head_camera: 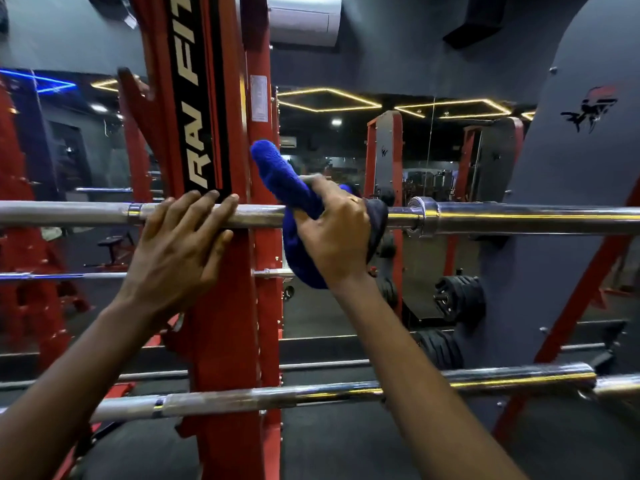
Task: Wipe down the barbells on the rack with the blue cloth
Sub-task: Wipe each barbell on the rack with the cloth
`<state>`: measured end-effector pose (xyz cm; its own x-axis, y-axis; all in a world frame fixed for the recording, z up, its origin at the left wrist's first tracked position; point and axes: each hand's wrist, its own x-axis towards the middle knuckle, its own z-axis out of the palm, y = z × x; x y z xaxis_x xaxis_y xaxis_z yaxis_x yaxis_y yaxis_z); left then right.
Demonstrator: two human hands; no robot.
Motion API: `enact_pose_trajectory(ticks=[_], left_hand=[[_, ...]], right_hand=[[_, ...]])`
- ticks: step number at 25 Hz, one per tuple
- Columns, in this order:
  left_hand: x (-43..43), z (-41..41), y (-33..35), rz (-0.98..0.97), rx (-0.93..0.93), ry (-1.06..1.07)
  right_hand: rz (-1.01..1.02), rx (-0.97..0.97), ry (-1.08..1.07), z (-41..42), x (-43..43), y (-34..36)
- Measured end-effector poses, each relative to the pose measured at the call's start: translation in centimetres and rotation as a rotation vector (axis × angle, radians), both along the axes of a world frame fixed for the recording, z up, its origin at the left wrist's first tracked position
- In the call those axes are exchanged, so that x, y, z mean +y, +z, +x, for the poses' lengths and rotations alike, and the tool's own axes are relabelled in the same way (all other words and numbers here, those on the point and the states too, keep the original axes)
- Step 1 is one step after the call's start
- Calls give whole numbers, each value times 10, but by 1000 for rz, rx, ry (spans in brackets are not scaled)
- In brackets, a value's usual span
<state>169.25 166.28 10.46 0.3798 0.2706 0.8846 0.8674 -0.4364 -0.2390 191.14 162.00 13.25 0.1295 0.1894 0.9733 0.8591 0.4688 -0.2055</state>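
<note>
A chrome barbell (502, 220) lies horizontally across the red rack upright (225, 306) at chest height. My right hand (336, 233) grips the blue cloth (287, 181), which is wrapped over the bar just right of the upright; one end of the cloth sticks up and the rest hangs below the bar. My left hand (180, 244) rests on the same bar left of the upright, fingers laid over its top. A second barbell (311, 393) lies lower on the rack, below both forearms.
A thinner bar (62, 276) crosses at mid height on the left. Black weight plates (457, 299) hang on pegs to the right. A mirror wall behind reflects red machines and yellow ceiling lights. A grey panel (571, 202) stands at right.
</note>
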Motion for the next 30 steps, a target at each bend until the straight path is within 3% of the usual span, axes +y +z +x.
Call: enact_pose_trajectory(ticks=[3, 7, 9, 15, 20, 25, 28, 30], left_hand=[[0, -10, 8, 55, -62, 41], [11, -39, 13, -20, -45, -190], [19, -55, 16, -23, -84, -233], [36, -80, 13, 26, -29, -103], [42, -92, 0, 30, 5, -114], [49, -100, 1, 22, 6, -169], [47, -99, -1, 42, -15, -207], [47, -99, -1, 45, -26, -230]], right_hand=[[13, -51, -67, 25, 1, 0], [-62, 174, -294, 40, -2, -8], [-127, 187, -370, 23, 0, -11], [-150, -104, -350, -9, -1, -26], [6, 388, -472, 11, 7, -25], [251, 793, -46, -49, 38, -34], [378, 1256, 385, -47, 43, -24], [385, 1378, 691, -39, 39, -12]])
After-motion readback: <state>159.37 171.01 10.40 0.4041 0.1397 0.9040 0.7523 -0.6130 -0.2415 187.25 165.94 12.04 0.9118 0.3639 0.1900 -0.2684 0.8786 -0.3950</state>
